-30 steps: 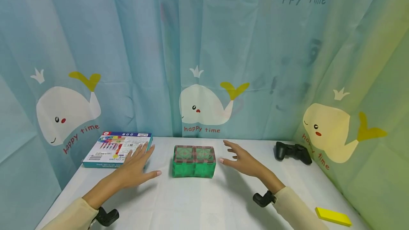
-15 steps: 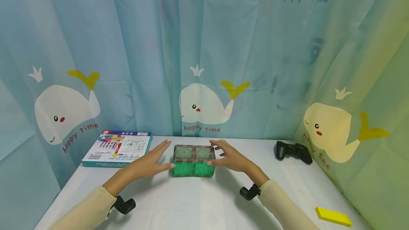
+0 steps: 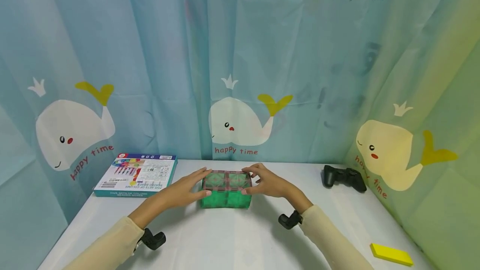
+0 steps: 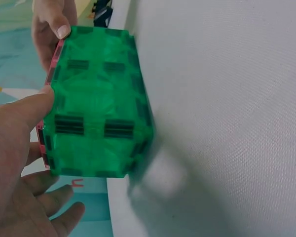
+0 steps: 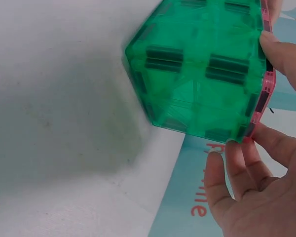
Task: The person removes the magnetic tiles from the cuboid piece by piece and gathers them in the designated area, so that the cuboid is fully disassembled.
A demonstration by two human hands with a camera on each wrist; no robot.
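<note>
A block built of translucent magnetic tiles (image 3: 226, 199), with green walls and a pink-framed top, sits on the white table between my hands. At its left end my left hand (image 3: 183, 191) grips the upper edge, thumb at the front and index finger reaching to the back. My right hand (image 3: 268, 183) holds the right end the same way. In the left wrist view, the left thumb (image 4: 39, 103) lies at the pink rim while the lower fingers spread beside the end wall. The right wrist view has the right thumb (image 5: 281, 52) on the rim, index finger bent against the top.
A flat printed toy box (image 3: 136, 176) lies at the back left. The black game controller (image 3: 343, 178) is at the back right, and a yellow bar (image 3: 391, 254) lies near the right front edge. Behind the table hangs a blue whale-print curtain (image 3: 172, 74).
My left hand has come right from over the toy box to the tile block's left end. The right hand has moved left onto its right end. Both now grip the block.
</note>
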